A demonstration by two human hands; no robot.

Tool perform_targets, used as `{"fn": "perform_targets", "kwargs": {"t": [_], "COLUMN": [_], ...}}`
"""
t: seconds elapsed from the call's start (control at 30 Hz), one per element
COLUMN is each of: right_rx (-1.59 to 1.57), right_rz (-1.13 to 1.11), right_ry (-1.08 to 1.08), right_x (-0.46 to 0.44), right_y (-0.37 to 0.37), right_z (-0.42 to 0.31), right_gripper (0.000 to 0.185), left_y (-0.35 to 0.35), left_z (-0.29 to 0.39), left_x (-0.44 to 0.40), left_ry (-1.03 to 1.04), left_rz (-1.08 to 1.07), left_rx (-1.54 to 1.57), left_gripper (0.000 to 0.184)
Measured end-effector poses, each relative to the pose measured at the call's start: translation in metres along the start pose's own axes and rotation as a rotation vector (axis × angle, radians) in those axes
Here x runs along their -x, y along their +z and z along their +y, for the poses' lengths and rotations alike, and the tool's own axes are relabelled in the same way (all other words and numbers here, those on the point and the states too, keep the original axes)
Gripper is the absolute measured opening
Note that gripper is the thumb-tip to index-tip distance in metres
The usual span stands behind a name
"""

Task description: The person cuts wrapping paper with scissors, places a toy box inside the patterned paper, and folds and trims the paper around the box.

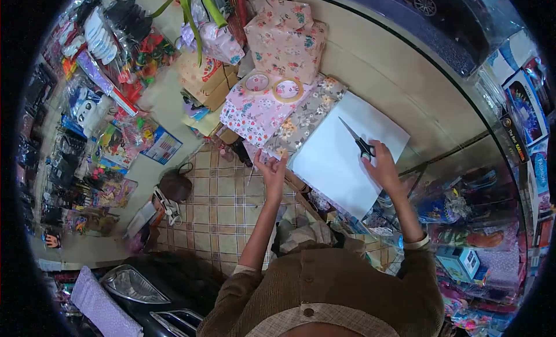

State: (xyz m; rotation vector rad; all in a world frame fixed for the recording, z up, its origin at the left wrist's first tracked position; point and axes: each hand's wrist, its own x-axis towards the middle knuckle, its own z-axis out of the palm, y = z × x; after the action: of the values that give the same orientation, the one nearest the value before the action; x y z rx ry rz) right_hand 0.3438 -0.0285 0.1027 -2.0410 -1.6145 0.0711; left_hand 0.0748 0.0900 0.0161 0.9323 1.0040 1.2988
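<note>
My right hand [382,165] is at the black handles of a pair of scissors [351,132], whose blades point to the upper left over a white sheet [336,157]. My left hand [271,166] hangs at the near edge of the floral paper, its fingers curled and partly apart; whether it pinches the paper edge is too small to tell. Beside the white sheet lies grey floral paper [315,113], and left of that pink floral paper [246,112]. Two tape rolls, one [257,82] left of the other [288,90], rest on the pink paper.
Pink floral wrapped parcels [288,44] stand behind the papers. A brown paper bag [202,76] is to their left. Packaged goods hang on the left wall, and more fill the shelves at right. A motorcycle front [133,285] is at lower left, above a tiled floor [202,203].
</note>
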Motion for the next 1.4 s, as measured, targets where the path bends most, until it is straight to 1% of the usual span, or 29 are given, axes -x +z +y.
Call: {"fn": "perform_targets", "kwargs": {"t": [0.03, 0.13, 0.2, 0.3, 0.33, 0.37, 0.4, 0.5, 0.57, 0.67, 0.7, 0.73, 0.8, 0.87, 0.9, 1.0, 1.03, 1.13, 1.27, 1.4], "right_rx": [-0.05, 0.059, 0.006, -0.002, 0.009, 0.059, 0.077, 0.132, 0.177, -0.399, -0.633, -0.8, -1.144, -1.121, -1.121, -1.088, -1.125, -1.193, -1.109, -1.046], "right_rz": [-0.043, -0.181, -0.243, -0.324, -0.35, -0.309, -0.325, -0.377, -0.423, -0.615, -0.75, -0.818, -0.97, -1.106, -1.201, -1.355, -1.385, -1.405, -1.42, -1.375], "right_ry": [0.01, 0.137, 0.111, 0.042, 0.016, 0.025, 0.041, 0.089, 0.111, 0.117, 0.137, 0.055, 0.17, 0.077, 0.214, 0.239, 0.249, 0.338, 0.344, 0.329], "right_x": [-0.002, -0.012, -0.017, -0.022, -0.023, -0.024, -0.024, -0.025, -0.03, -0.03, -0.028, -0.025, -0.013, -0.008, -0.003, -0.003, -0.004, -0.011, -0.025, -0.031], "right_y": [0.003, -0.003, 0.007, 0.005, 0.003, 0.007, 0.005, -0.006, -0.012, -0.016, -0.01, -0.006, 0.002, 0.002, 0.006, 0.027, 0.024, 0.035, 0.049, 0.046], "right_z": [0.0, -0.007, 0.019, 0.038, 0.039, 0.04, 0.034, 0.017, 0.01, 0.013, 0.015, 0.006, -0.016, -0.031, -0.034, -0.034, -0.039, -0.039, -0.037, -0.052], "right_gripper": [0.041, 0.045, 0.046, 0.05, 0.051, 0.05, 0.049, 0.048, 0.046, 0.043, 0.038, 0.041, 0.045, 0.058, 0.067, 0.07, 0.069, 0.068, 0.066, 0.061], "left_y": [0.001, 0.004, 0.005, 0.006, 0.005, 0.003, 0.003, 0.004, 0.008, 0.008, 0.008, 0.007, 0.005, -0.002, -0.004, -0.007, -0.008, -0.011, -0.016, -0.016], "left_z": [0.002, 0.012, 0.016, 0.019, 0.016, 0.01, 0.006, 0.003, 0.013, 0.024, 0.024, 0.023, 0.017, 0.012, 0.014, 0.019, 0.018, 0.014, 0.005, 0.008], "left_x": [0.001, 0.002, 0.0, -0.001, -0.001, -0.003, -0.005, -0.009, -0.004, 0.001, 0.002, 0.001, 0.0, -0.004, -0.004, 0.0, 0.0, -0.002, -0.009, -0.007], "left_ry": [-0.025, -0.08, -0.098, -0.121, -0.11, -0.1, -0.089, -0.021, -0.056, -0.094, -0.106, -0.102, -0.094, -0.123, -0.139, -0.16, -0.159, -0.151, -0.141, -0.155], "left_rz": [0.008, 0.027, 0.034, 0.057, 0.055, 0.051, 0.046, 0.019, 0.003, -0.001, -0.003, 0.013, 0.043, 0.021, 0.011, -0.018, -0.025, -0.04, -0.064, -0.07], "left_rx": [0.01, 0.057, 0.106, -0.099, -0.106, -0.113, -0.119, 0.021, 0.047, 0.054, 0.051, 0.052, 0.052, 0.009, -0.013, 0.028, 0.034, 0.048, 0.023, 0.029], "left_gripper": [0.078, 0.078, 0.079, 0.08, 0.081, 0.082, 0.082, 0.085, 0.084, 0.084, 0.084, 0.084, 0.084, 0.082, 0.08, 0.077, 0.077, 0.077, 0.077, 0.079]}}
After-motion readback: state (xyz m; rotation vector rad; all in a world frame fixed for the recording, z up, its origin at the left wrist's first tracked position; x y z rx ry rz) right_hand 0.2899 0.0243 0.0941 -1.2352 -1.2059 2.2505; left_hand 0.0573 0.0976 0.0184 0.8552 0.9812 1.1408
